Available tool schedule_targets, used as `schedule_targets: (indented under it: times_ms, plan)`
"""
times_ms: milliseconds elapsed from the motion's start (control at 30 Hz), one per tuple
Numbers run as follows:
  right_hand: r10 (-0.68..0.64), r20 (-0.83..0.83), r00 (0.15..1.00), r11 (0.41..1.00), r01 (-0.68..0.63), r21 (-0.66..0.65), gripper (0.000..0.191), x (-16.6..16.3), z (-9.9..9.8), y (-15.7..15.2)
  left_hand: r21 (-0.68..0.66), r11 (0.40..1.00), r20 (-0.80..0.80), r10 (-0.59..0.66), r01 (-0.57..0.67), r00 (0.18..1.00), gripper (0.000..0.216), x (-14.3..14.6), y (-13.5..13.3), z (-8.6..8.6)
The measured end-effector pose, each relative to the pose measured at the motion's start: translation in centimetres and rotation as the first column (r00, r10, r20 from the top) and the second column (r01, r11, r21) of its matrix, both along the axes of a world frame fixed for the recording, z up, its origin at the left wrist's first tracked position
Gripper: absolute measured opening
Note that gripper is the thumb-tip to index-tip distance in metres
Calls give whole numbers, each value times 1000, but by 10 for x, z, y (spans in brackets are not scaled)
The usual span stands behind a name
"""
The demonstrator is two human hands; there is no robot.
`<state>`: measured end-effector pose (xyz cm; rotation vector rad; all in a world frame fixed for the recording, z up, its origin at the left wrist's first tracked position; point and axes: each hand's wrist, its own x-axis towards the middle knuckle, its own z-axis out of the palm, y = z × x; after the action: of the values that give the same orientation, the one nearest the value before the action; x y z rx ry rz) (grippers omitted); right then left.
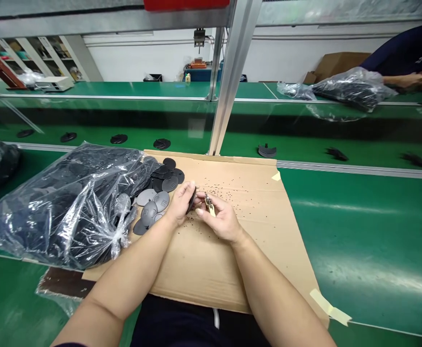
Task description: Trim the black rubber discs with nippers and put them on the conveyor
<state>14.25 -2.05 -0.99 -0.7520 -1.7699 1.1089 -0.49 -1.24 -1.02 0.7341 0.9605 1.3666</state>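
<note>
The left hand (pixel 182 201) grips a black disc (pixel 192 199) edge-on, its long axis steep; just right of it, the right hand (pixel 222 219) holds a pale-handled cutter-like tool (pixel 210 207) (tip angled forward).

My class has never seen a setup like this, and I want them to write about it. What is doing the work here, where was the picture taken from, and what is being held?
No machine does the handling: these are a person's own bare hands. The single picture comes from a camera worn on that person's head, looking forward and down.

The left hand holds a dark disc, seen nearly edge-on. The right hand grips a small tool with pale handles; its tip is too small to make out.

Below lies a cardboard sheet, scattered with dark specks. At its left are loose discs, next to a clear plastic bag of more dark pieces. Beyond, dark parts lie spaced along a green strip.
</note>
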Motion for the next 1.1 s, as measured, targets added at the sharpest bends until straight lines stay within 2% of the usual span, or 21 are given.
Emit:
schedule_targets:
  times_ms: [67, 133, 167, 233, 333, 500, 867, 1100]
  plan:
    - [-113, 151, 982, 984, 89, 156, 44, 0, 2, -1, -88, 987, 143, -120, 133, 982, 45, -4, 1, 1]
    - [-254, 337, 907, 934, 139, 330, 41, 1, 3, -1, -123, 957, 271, -220, 261, 937, 45, -8, 3, 2]
    - [-302, 424, 854, 910, 125, 395, 40, 2, 3, 0, -130, 946, 304, -246, 296, 920, 44, -10, 4, 2]
    - [-344, 553, 759, 884, 64, 462, 39, 3, 4, 1, -145, 946, 313, -235, 290, 920, 41, -12, 6, 3]
    - [-359, 653, 667, 879, 7, 476, 39, 5, 7, 1, -168, 959, 258, -180, 227, 949, 43, -12, 7, 5]
    - [-361, 729, 581, 889, -21, 458, 44, 5, 12, -1, -158, 979, 103, -116, 132, 988, 48, -10, 5, 6]
    - [-389, 794, 467, 896, -10, 444, 43, -1, 14, -5, -176, 984, -48, -48, 39, 998, 50, -7, 5, 3]
    - [-398, 817, 416, 896, -15, 444, 40, -4, 14, -6, -202, 979, -130, 11, -38, 992, 50, -4, 3, 7]
